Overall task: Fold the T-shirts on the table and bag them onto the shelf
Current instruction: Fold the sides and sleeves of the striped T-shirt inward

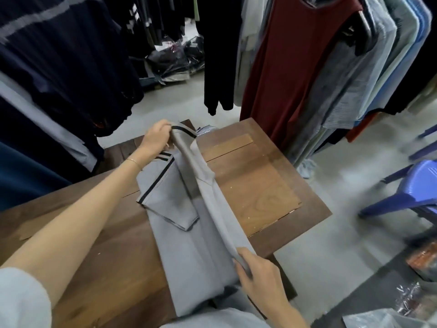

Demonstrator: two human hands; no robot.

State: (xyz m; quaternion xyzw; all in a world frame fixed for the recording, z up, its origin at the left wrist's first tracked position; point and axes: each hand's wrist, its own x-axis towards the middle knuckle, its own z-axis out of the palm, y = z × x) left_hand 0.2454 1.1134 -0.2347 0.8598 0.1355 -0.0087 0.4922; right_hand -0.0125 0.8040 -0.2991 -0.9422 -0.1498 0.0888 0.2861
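One grey T-shirt (186,245) w/ black-trimmed sleeves lies lengthwise on the wooden table (260,185), collar end far from the person, hem at the near edge. Two hands on it. Left hand (155,138) at the far end, fingers curled & pinching the right shoulder edge near the collar, lifted off the table. Right hand (257,278) at the near end, thumb & fingers clamped on the same edge by the hem. Between them that side stands up as one taut raised fold; rest of the shirt flat. One sleeve already folded in across the chest. Thin bracelet (133,162) on the left wrist. Hanging garments (295,67) behind, one blue plastic chair (416,185) at right, bagged clothes (175,60) on the floor further back.
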